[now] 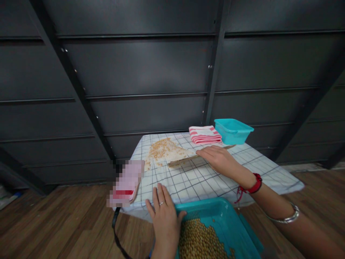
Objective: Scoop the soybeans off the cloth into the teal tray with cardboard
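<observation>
My right hand (pixel 217 158) grips a long, thin brown strip (pixel 183 160), perhaps wood, which lies low across the checked cloth. Left of the strip spreads a pile of yellowish kernels or beans (pixel 161 148) mixed with fine white grains; their exact kind is unclear. My left hand (pixel 164 216) is open with its fingers spread, resting on the cloth's front edge. Its thumb lies at the rim of a teal plastic basin (pixel 218 203). Greenish-brown beans (pixel 202 239) fill the near left part of that basin.
A white checked cloth (pixel 172 183) covers the small table. At the back right sit a folded pink-and-white striped towel (pixel 205 134) and a turquoise tub (pixel 234 132). A blurred pink, phone-like thing (pixel 129 180) with a black cord (pixel 115 226) is at the left edge. Dark metal panels rise behind.
</observation>
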The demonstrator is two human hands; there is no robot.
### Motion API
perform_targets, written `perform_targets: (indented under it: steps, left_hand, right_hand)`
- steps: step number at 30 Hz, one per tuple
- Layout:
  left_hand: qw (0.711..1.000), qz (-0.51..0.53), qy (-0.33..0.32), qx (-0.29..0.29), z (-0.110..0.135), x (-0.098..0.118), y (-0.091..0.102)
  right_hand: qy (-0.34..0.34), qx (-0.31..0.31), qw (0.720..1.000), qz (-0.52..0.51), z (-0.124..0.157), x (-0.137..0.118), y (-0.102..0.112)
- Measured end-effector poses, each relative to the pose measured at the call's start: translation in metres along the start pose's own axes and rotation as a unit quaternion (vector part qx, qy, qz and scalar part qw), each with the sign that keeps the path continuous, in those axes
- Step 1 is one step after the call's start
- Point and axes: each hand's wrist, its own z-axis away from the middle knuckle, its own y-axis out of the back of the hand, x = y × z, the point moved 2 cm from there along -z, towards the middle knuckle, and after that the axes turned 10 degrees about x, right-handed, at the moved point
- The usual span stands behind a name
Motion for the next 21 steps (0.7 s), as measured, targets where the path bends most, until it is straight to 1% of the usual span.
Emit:
perform_targets:
  steps: [3, 6, 12, 16, 21]
  left_hand:
    - [1.0, 0.002, 0.002, -0.001, 0.0, 0.0, 0.001]
    - [1.0, 0.009, 0.003, 0.0, 0.0, -0.001, 0.0]
    - [1.0, 0.022, 0.007, -0.001, 0.001, -0.002, -0.001]
    - [1.0, 0.011, 0.001, -0.005, 0.0, -0.001, 0.0]
    - [1.0, -0.001, -0.004, -0.014, -0.001, -0.001, 0.002]
  right_hand:
    - [0.009, -0.004, 1.0, 0.003, -0.006, -0.002, -0.005]
    - [0.011, -0.003, 1.0, -0.004, -0.006, -0.001, -0.005]
    - [0.006, -0.003, 1.0, -0.031, 0.004, 0.003, 0.006]
    - [-0.006, -0.013, 0.999, -0.034, 0.009, 0.003, 0.012]
    - [-0.002, -0.025, 0.999, -0.032, 0.01, 0.0, 0.02]
